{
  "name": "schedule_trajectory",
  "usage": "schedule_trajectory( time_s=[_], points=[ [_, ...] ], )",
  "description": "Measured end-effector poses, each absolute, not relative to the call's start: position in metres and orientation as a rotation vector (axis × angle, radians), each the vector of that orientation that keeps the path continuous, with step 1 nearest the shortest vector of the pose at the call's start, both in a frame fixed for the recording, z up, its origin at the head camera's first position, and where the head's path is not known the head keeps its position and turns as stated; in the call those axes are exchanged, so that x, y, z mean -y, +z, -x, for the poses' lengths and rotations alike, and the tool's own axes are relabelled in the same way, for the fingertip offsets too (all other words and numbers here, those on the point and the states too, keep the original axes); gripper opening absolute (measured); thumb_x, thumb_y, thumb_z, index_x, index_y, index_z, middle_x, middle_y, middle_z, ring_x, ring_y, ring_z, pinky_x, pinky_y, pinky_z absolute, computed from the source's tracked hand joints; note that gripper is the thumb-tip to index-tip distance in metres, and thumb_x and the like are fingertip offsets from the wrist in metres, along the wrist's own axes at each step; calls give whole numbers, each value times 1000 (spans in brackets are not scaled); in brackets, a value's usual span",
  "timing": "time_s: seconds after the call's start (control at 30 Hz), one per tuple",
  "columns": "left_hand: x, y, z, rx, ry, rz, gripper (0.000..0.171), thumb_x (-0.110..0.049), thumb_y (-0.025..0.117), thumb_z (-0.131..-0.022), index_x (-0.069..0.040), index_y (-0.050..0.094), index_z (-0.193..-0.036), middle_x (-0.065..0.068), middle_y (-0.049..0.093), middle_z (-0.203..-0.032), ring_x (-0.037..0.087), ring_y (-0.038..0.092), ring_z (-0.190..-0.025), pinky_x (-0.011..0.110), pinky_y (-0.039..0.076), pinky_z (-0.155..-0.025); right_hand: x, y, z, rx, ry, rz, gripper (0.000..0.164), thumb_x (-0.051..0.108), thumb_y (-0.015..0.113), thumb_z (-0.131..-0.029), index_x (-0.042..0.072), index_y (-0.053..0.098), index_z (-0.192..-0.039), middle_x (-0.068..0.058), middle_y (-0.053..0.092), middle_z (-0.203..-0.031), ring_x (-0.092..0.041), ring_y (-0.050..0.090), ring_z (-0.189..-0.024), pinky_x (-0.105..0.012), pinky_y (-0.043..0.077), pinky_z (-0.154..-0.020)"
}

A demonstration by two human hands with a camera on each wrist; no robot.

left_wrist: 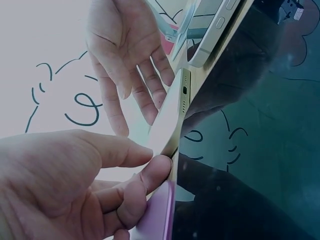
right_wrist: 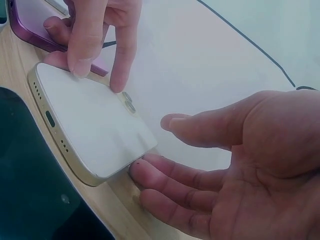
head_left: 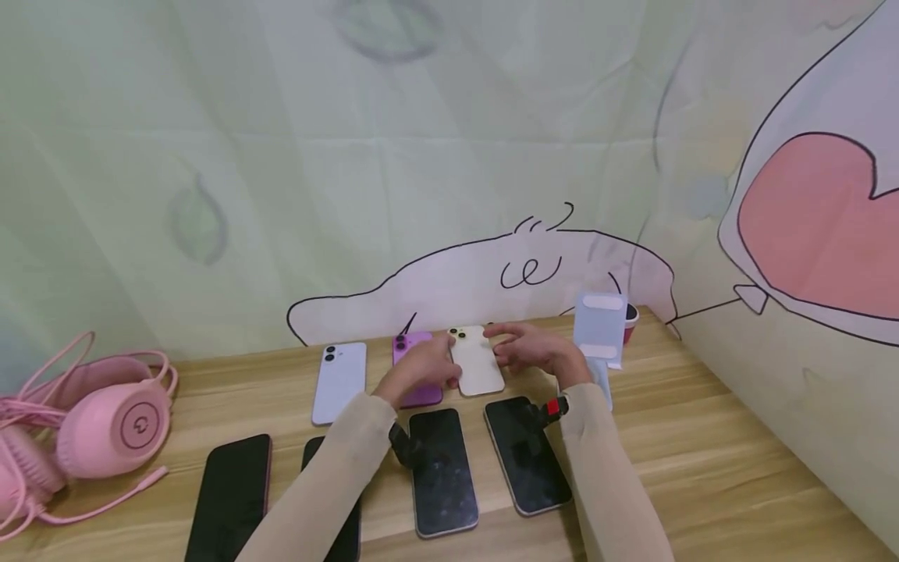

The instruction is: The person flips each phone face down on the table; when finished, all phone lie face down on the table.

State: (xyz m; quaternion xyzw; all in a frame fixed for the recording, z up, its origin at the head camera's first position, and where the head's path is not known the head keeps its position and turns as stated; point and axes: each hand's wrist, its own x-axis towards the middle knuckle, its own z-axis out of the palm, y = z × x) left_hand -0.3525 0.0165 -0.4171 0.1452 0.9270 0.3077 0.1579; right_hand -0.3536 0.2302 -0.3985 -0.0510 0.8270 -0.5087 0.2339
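A white phone (head_left: 477,368) lies back up near the rear of the wooden table, its camera lenses toward the wall. My left hand (head_left: 426,363) pinches its left edge; in the left wrist view the thumb meets the back and a curled finger sits at the side. My right hand (head_left: 537,349) hovers at the opposite edge, thumb apart from the phone and fingers loosely bent, their tips right by the edge in the right wrist view. A purple phone (head_left: 430,396) lies under the left hand, partly covered. Left of it is a pale lavender phone (head_left: 340,384), also back up.
Nearer lie dark-screened phones: one in the middle (head_left: 444,476), another below the right wrist (head_left: 528,460), others at left (head_left: 232,492). Pink headphones (head_left: 115,429) rest far left. A light blue stand (head_left: 599,324) and a cup (head_left: 630,324) stand at the back right, before the wall cloth.
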Motion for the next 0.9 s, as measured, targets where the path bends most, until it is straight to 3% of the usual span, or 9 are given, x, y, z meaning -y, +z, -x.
schedule_trajectory(
  time_s=[0.33, 0.53, 0.9],
  points=[
    [-15, -416, 353, -2644, 882, -418, 65, -13, 69, -90, 0, 41, -147, 0, 68, -75, 17, 58, -72, 30, 42, -71, -225, -396, 355, -2281, -1453, 156, 51, -2, 56, -94, 7, 49, -144, -20, 54, -133, -27, 59, -103, -38, 50, -91],
    [-16, -414, 353, -2636, 883, -401, 64, -17, 69, -92, -1, 41, -148, 1, 68, -75, 17, 58, -69, 32, 43, -74, -219, -392, 355, -2276, -1533, 161, 47, -3, 56, -96, 5, 50, -142, -21, 52, -134, -28, 53, -108, -34, 50, -87],
    [-5, -410, 345, -2607, 905, -539, 63, -19, 68, -93, 1, 41, -147, -2, 69, -73, 13, 60, -71, 34, 45, -83, -214, -393, 352, -2247, -1558, 229, 48, -5, 59, -95, 3, 50, -141, -23, 55, -133, -31, 54, -113, -38, 49, -96]
  ],
)
